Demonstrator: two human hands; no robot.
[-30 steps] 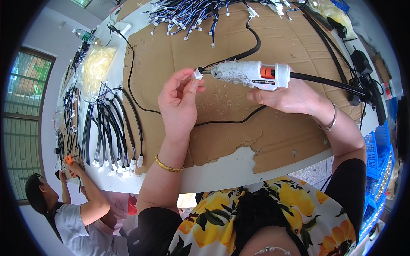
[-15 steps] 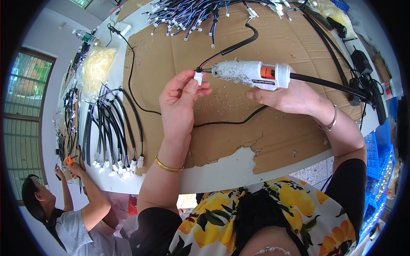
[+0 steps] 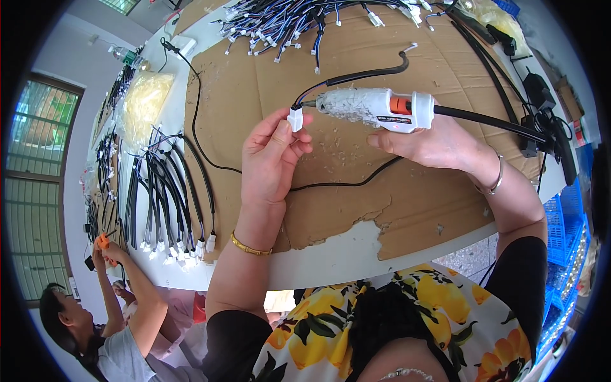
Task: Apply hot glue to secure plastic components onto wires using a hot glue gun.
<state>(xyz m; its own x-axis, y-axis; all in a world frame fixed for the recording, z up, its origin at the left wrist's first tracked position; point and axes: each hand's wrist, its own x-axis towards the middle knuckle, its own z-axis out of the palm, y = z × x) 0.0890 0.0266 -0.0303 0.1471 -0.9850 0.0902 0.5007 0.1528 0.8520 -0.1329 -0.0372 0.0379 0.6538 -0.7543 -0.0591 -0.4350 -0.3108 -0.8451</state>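
Observation:
My left hand [image 3: 272, 151] pinches a white plastic connector [image 3: 295, 120] between thumb and fingers, wires pointing up. From it a wire harness in black sleeving [image 3: 366, 77] curves right to a small white end lying over the cardboard. Wrapped by my right hand [image 3: 442, 145] is a white hot glue gun [image 3: 353, 106], crusted with dried glue and showing an orange inner part. Its metal nozzle points left and meets the wire side of the connector; whether it touches is too small to tell.
Cardboard [image 3: 344, 216] covers the white table [image 3: 318, 270]. Finished-looking harnesses [image 3: 168, 191] lie at left beside a clear bag [image 3: 146, 105]; a larger harness pile [image 3: 280, 25] is at the back. Black cords and a power adapter [image 3: 540, 95] sit at right. A co-worker [image 3: 83, 325] holds an orange tool.
The connector has turned in my left fingers, showing a broader face. The harness's free end has swung right and nearer. At lower left the co-worker's head and arms have shifted.

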